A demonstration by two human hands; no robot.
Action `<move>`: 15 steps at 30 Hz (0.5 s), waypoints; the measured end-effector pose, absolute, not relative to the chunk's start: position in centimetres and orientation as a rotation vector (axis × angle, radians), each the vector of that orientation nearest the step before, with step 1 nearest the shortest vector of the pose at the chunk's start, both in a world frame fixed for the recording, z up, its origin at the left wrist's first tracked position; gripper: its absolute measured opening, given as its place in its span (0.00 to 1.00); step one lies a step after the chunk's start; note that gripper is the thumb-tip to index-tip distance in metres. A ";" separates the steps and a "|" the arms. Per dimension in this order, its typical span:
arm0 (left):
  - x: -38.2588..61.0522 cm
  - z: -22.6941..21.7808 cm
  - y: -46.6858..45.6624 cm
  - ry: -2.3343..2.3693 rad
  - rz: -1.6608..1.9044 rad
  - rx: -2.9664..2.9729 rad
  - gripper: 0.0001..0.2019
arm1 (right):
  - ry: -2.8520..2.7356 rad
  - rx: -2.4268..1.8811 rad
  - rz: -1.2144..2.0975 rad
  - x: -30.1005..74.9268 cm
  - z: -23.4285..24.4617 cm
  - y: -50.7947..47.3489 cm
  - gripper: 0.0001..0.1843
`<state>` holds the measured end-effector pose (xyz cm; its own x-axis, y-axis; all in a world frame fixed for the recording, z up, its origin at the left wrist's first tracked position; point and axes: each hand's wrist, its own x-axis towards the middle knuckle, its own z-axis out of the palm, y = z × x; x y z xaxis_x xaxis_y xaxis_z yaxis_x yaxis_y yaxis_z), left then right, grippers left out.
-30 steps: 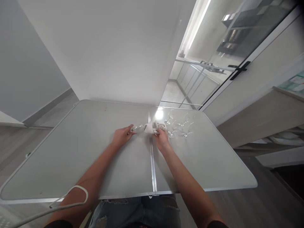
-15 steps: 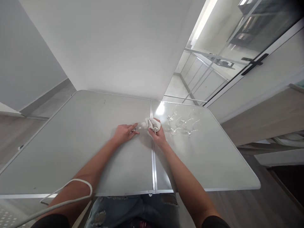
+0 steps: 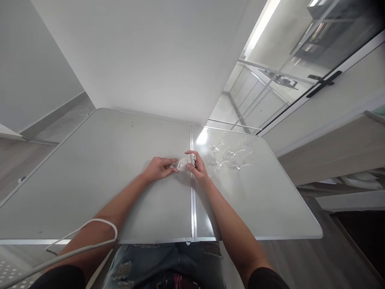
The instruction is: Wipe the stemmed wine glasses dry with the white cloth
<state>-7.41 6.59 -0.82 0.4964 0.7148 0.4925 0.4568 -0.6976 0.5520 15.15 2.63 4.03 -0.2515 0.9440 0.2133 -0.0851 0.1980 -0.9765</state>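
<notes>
My left hand [image 3: 158, 168] pinches the stem end of a clear stemmed glass [image 3: 175, 164] held sideways just above the grey folding table [image 3: 99, 176]. My right hand [image 3: 197, 168] is closed round a small white cloth [image 3: 185, 163] that is wrapped over the bowl of that glass. Both hands meet near the table's centre seam. Most of the glass is hidden by the cloth and fingers.
Several clear stemmed glasses [image 3: 230, 154] stand or lie in a group on the right half of the table, right of my hands. A white cable [image 3: 81, 241] loops over my left forearm. A white wall stands behind the table, a glass partition at the right.
The cloth has gone from bunched on top of my right hand to wrapped tightly round the glass bowl. My hands have drawn closer together. The view has shifted slightly.
</notes>
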 end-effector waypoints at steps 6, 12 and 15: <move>-7.7 -1.2 7.0 1.069 1.122 2.731 0.19 | -1.078 -0.952 1.287 14.5 3.7 3.2 0.26; -7.3 -0.8 6.8 0.984 1.036 2.906 0.16 | -0.916 -1.067 1.465 14.5 3.8 3.2 0.27; -7.1 -0.7 6.7 0.931 1.078 2.806 0.18 | -1.070 -1.000 1.319 14.2 4.4 2.6 0.27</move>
